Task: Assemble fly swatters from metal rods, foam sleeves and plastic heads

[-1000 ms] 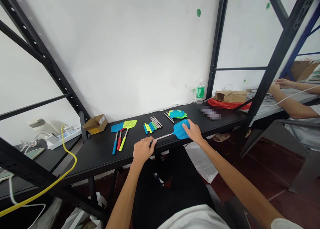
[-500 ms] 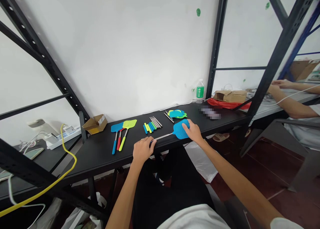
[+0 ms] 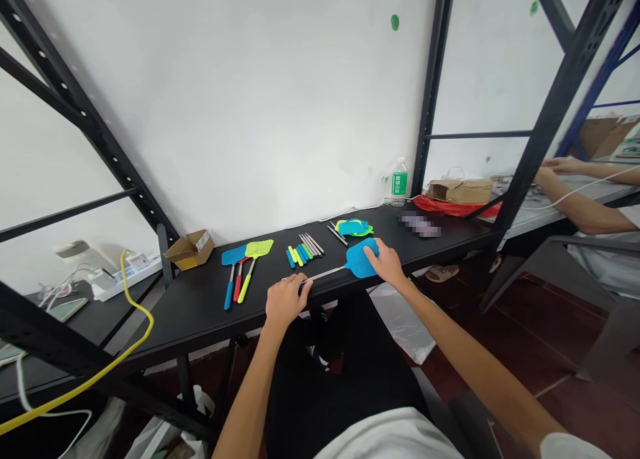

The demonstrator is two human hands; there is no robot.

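A blue fly swatter (image 3: 360,258) with a thin metal rod spans between my two hands at the table's front edge. My right hand (image 3: 387,261) is closed on its perforated blue head. The handle end sits in my left hand (image 3: 286,301), whose fingers wrap round it and hide most of it. Beyond lie several blue and yellow-green handle grips (image 3: 301,253), a row of metal rods (image 3: 313,244) and a stack of blue and yellow-green swatter heads (image 3: 354,227). Left of these, whole swatters rest side by side, among them a yellow-green swatter (image 3: 259,248).
The black table (image 3: 195,310) backs onto a white wall. On it are a small open cardboard box (image 3: 189,249) and a water bottle (image 3: 399,184). Dark metal posts (image 3: 431,79) frame both sides. A yellow cable (image 3: 145,335) hangs at left. Another person's arms (image 3: 565,192) show at far right.
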